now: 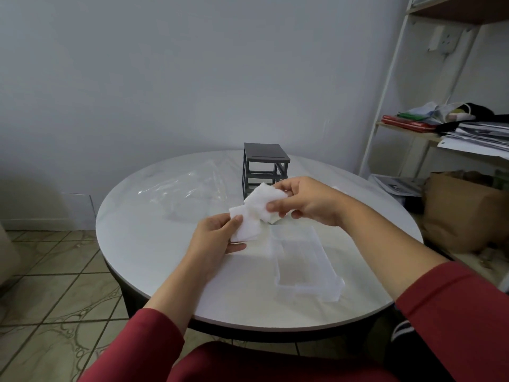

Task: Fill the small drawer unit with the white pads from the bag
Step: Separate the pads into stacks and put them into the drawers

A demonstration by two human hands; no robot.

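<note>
Grip on the white pads (248,230) is shared by both hands, above the middle of the round white tabletop (143,244). The left hand (214,239) pinches the lower end between thumb and fingers. The right hand (305,202) grasps the upper, crumpled end with its fingers curled round it. Whether this is one bunch or two separate stacks that touch is hard to tell, because the white surfaces blur together.

Just below the hands, on the near right part of the tabletop, a clear plastic drawer (300,260) lies flat, apart from its frame. The grey drawer unit (264,161) stands upright beyond the hands, toward the far edge. Its lower front is partly hidden by the pads and the right hand. Left of the unit the clear bag (190,188) lies flattened and creased on the tabletop.

Red sleeves (454,304) cover both forearms. At the right stands a white shelf (385,106) stacked with papers and cloths, with a brown paper sack (462,213) below it. The floor (55,271) is tiled.
</note>
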